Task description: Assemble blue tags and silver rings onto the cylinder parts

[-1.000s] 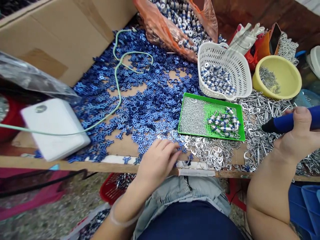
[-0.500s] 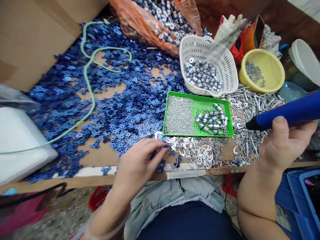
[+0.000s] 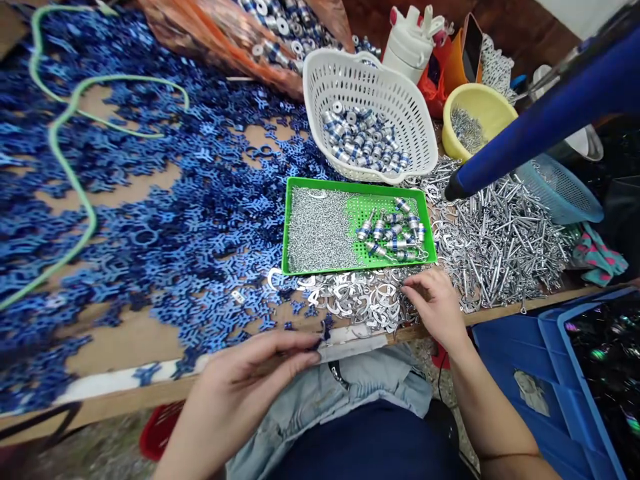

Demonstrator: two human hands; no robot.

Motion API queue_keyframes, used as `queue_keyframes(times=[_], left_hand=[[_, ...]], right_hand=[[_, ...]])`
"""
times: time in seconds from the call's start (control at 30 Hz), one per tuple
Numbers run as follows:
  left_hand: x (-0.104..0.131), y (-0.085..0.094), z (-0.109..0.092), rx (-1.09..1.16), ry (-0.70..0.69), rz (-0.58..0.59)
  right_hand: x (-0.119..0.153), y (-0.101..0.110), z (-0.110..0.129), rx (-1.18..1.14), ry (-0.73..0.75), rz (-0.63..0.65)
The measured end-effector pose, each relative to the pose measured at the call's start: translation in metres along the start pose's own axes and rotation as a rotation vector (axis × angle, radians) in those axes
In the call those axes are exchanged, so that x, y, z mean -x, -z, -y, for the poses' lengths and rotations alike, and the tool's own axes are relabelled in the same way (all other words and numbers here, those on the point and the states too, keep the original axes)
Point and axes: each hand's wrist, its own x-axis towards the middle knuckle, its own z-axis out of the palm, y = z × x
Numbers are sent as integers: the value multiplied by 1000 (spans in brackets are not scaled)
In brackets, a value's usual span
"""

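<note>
My left hand point(image 3: 260, 367) is at the table's front edge. Its thumb and fingertips pinch a small dark blue metal piece point(image 3: 317, 343), mostly hidden by the fingers. Over the heap of silver curved metal pieces point(image 3: 357, 297), my right hand point(image 3: 437, 307) has thumb and fingertips close together at the heap's right side; whatever lies between them is too small to make out. Behind the heap sits a green tray point(image 3: 284, 243), holding tiny silver parts point(image 3: 320, 230) and several silver-and-blue cylinders with hooks point(image 3: 393, 233). A blue pen-shaped power tool point(image 3: 520, 133) hangs at the right, out of both hands.
Blue three-armed pieces point(image 3: 210, 220) cover the left of the table, with a pale green cord point(image 3: 75, 167) across them. A white basket point(image 3: 370, 73) of cylinders, a yellow bowl point(image 3: 493, 107) and silver rods point(image 3: 500, 233) lie back and right. A blue crate point(image 3: 520, 347) stands below right.
My right hand has let go of the blue tool and moved left to the silver curved pieces. My left hand has come down closer to the table's edge. The view has shifted right.
</note>
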Motion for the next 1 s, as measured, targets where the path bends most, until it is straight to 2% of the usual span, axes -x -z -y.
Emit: queue_keyframes(times=[0.13, 0.27, 0.4, 0.5, 0.6, 0.67, 0.73, 0.87, 1.0], left_hand=[[0, -3, -1, 68, 30, 22], [1, -9, -1, 85, 113, 10], [-3, -17, -4, 260, 110, 3], [-6, -20, -9, 359, 138, -22], [-7, -22, -13, 450, 179, -43], [-8, -23, -15, 504, 212, -50], [-9, -25, -17, 553, 252, -41], [-16, -28, -18, 627, 333, -10], [-23, -28, -16, 683, 374, -23]], right_hand=[[-12, -7, 10, 214, 190, 12], [-16, -13, 15, 449, 282, 6], [-16, -18, 17, 568, 356, -14], [-14, -12, 22, 462, 382, -92], [-7, 2, 36, 176, 419, -194], [-2, 11, 46, 16, 472, -172], [1, 14, 54, -50, 526, -112], [-3, 10, 61, -20, 587, -77], [-9, 7, 61, 9, 570, -19]])
